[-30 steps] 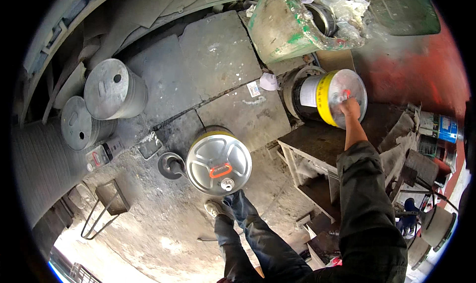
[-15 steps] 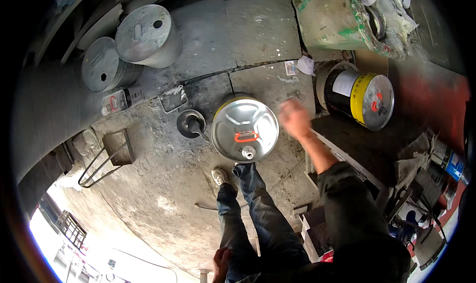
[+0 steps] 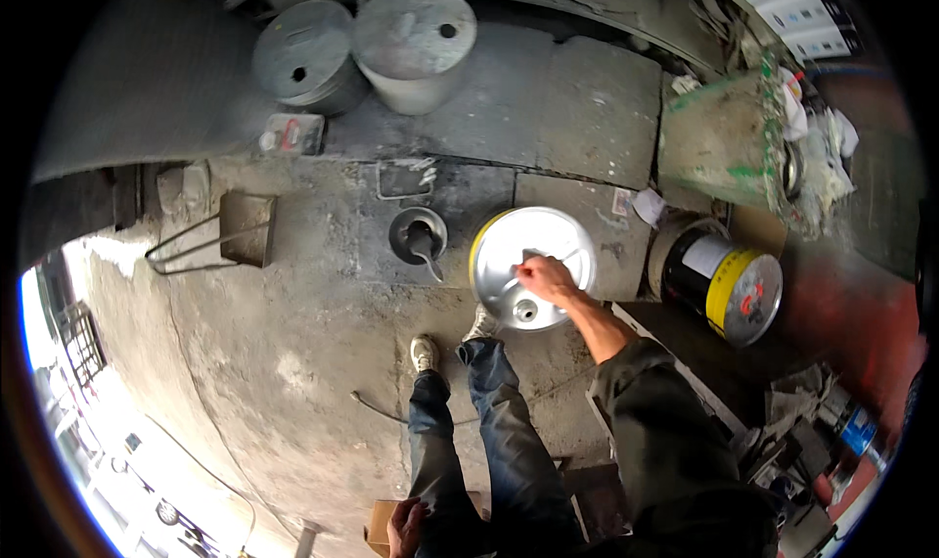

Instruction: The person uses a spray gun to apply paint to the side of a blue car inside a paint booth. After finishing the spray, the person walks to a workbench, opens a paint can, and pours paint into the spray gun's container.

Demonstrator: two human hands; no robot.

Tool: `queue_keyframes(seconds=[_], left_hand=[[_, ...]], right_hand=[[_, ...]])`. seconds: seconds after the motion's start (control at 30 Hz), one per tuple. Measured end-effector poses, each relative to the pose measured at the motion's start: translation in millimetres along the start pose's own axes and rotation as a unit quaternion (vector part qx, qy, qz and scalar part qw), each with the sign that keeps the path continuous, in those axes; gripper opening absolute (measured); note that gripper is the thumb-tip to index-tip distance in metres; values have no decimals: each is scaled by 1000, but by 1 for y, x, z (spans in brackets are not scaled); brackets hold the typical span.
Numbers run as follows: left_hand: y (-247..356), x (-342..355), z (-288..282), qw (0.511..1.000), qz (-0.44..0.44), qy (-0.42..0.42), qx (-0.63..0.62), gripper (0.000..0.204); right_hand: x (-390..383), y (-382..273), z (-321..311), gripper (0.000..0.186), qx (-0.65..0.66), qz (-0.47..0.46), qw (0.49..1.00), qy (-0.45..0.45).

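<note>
A round metal drum (image 3: 558, 230) with a silver lid and a yellow band stands on the floor in front of my feet. My right hand (image 3: 546, 277) reaches over its lid, fingers closed around the lid's handle, which the hand now covers. Just nearer to me on the lid sits the round spout (image 3: 525, 311). My left hand (image 3: 406, 527) hangs low beside my left leg, its fingers partly out of sight. Left of the drum is a metal bowl (image 3: 399, 237) with a dark, curved-handled tool in it.
Two grey drums (image 3: 416, 59) stand at the back, near a small rectangular can (image 3: 293, 133). A long-handled dustpan (image 3: 246, 227) lies left. On the right are a battered bin (image 3: 719, 137) and a black drum (image 3: 696, 269) on its side. A cable (image 3: 377, 408) crosses the floor.
My right hand has come left from beside the drum onto its lid and closed around the red handle. The whole view has shifted, and my left foot has moved.
</note>
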State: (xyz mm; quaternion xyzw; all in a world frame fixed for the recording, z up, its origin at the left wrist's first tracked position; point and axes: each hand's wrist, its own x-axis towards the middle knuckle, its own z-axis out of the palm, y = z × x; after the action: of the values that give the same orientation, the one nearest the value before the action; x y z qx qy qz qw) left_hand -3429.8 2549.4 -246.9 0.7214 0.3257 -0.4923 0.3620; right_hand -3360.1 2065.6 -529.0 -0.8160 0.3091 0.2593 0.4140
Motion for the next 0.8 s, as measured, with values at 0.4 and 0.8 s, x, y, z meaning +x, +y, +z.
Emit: queue_keyframes(seconds=[0.4, 0.8], left_hand=[[-43, -12, 11, 998, 13, 4, -69, 27], [-74, -6, -17, 998, 28, -16, -53, 27]], right_hand=[[27, 23, -28, 40, -82, 16, 992, 95], [32, 20, -43, 39, 91, 22, 987, 129]])
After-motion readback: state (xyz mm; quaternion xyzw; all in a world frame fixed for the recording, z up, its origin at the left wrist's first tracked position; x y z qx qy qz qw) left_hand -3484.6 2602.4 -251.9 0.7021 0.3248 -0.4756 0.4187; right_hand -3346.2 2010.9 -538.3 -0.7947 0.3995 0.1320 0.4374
